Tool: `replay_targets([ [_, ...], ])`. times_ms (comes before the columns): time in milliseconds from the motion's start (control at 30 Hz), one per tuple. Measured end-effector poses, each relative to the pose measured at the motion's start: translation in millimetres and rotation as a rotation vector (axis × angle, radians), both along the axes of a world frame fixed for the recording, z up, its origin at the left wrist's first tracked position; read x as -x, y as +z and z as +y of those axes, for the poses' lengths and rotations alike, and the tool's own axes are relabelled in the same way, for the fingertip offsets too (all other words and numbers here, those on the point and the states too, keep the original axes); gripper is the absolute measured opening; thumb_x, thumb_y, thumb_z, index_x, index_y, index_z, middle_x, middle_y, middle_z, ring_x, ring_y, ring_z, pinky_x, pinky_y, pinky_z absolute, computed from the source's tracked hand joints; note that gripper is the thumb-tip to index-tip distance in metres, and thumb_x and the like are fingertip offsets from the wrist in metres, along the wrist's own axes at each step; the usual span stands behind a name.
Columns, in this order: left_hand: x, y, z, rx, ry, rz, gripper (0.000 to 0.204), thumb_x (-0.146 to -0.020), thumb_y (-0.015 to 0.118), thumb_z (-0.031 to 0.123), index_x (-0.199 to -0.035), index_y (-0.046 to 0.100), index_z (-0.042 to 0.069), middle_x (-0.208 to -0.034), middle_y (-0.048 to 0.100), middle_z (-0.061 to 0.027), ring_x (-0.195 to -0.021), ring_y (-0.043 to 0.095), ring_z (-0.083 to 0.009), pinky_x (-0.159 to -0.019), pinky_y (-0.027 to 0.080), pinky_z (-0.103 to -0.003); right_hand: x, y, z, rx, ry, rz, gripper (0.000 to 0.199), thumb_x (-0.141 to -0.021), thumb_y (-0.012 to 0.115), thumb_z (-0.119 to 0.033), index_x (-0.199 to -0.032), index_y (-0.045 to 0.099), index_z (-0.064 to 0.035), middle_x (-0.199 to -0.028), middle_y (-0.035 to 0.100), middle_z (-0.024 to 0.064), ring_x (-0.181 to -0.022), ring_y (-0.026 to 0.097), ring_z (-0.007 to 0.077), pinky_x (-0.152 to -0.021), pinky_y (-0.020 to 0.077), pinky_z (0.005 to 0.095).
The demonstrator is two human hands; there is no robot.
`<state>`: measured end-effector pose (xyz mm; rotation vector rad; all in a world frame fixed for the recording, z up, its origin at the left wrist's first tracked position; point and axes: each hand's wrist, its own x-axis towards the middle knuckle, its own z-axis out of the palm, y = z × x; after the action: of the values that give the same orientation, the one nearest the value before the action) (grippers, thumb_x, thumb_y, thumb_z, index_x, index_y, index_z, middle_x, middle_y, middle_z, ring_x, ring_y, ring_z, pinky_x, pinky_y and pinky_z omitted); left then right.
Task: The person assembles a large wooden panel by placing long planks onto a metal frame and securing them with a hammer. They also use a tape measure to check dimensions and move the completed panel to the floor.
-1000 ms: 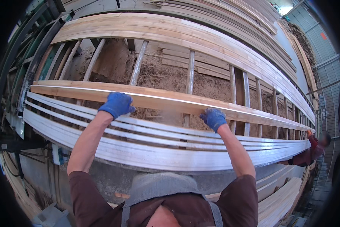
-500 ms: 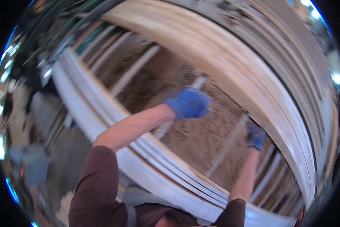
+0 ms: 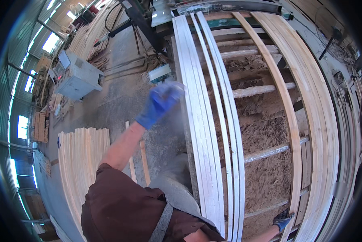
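Note:
My left hand (image 3: 161, 104), in a blue glove, is raised over the floor just left of the white-coated boards (image 3: 197, 109). Motion smears its fingers, and I see nothing held in it. At the lower right, my right hand (image 3: 283, 222), gloved in dark blue, grips a long bare wooden strip (image 3: 294, 161) near its near end. That strip lies across metal rollers (image 3: 265, 153), apart from the stack of bare boards (image 3: 320, 141) on its right. Two thinner white strips (image 3: 225, 121) run beside the white-coated boards.
Sawdust (image 3: 265, 177) covers the ground under the rollers. A grey machine cabinet (image 3: 79, 76) stands at the left, with a pile of pale boards (image 3: 84, 161) nearer me. Dark machinery (image 3: 138, 24) rises at the far end. More boards (image 3: 348, 161) lie along the right.
The view has turned and steadied. My left hand has moved from above the rollers to left of the white-coated boards. A bare strip now lies separated from the right stack, with my right hand on it.

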<state>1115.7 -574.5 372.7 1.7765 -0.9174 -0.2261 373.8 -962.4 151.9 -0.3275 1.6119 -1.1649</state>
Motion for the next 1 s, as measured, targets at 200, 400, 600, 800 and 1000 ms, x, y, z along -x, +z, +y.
replay_targets([
  [200, -201, -149, 167, 0.028, 0.626, 0.531, 0.035, -0.099, 0.062, 0.030, -0.111, 0.065, -0.002, -0.099, 0.072, -0.0143, -0.083, 0.072, -0.0217, -0.072, 0.060, -0.032, -45, 111, 26, -0.101, 0.639, 0.109, 0.042, -0.096, 0.058, -0.048, -0.106, 0.064, -0.0078, -0.072, 0.061, 0.0029, -0.056, 0.056, 0.0171, -0.048, 0.0430, 0.0304],
  [400, -482, -300, 278, -0.715, 0.575, 0.189, 0.036, -0.095, 0.065, 0.036, -0.107, 0.071, 0.003, -0.090, 0.074, -0.0122, -0.084, 0.072, -0.0248, -0.071, 0.056, -0.038, -280, 170, 176, -0.125, 0.508, 0.474, 0.043, -0.093, 0.064, -0.040, -0.117, 0.063, -0.0046, -0.086, 0.072, 0.0100, -0.064, 0.066, 0.0235, -0.056, 0.0523, 0.0345],
  [600, -608, -379, 215, -0.994, 0.204, 0.007, 0.041, -0.087, 0.067, 0.044, -0.100, 0.072, 0.005, -0.096, 0.072, -0.0198, -0.090, 0.070, -0.0359, -0.083, 0.053, -0.044, -467, 91, 334, -0.563, 0.569, 0.430, 0.040, -0.093, 0.063, -0.040, -0.115, 0.064, -0.0055, -0.085, 0.072, 0.0097, -0.063, 0.066, 0.0226, -0.055, 0.0519, 0.0343],
  [800, -665, -469, 175, -1.119, -0.080, -0.059, 0.044, -0.083, 0.067, 0.050, -0.101, 0.073, 0.010, -0.104, 0.071, -0.0195, -0.101, 0.067, -0.0377, -0.086, 0.053, -0.045, -557, 81, 457, -0.898, 0.583, 0.375, 0.038, -0.094, 0.063, -0.040, -0.112, 0.064, -0.0065, -0.084, 0.071, 0.0094, -0.062, 0.065, 0.0217, -0.054, 0.0515, 0.0340],
  [1000, -682, -488, 106, -1.335, -0.383, -0.189, 0.035, -0.086, 0.061, 0.040, -0.104, 0.075, 0.013, -0.103, 0.072, -0.0186, -0.098, 0.069, -0.0375, -0.083, 0.054, -0.047, -572, 112, 619, -0.984, 0.481, 0.213, 0.036, -0.094, 0.062, -0.039, -0.110, 0.065, -0.0074, -0.083, 0.071, 0.0091, -0.061, 0.065, 0.0208, -0.054, 0.0511, 0.0337],
])
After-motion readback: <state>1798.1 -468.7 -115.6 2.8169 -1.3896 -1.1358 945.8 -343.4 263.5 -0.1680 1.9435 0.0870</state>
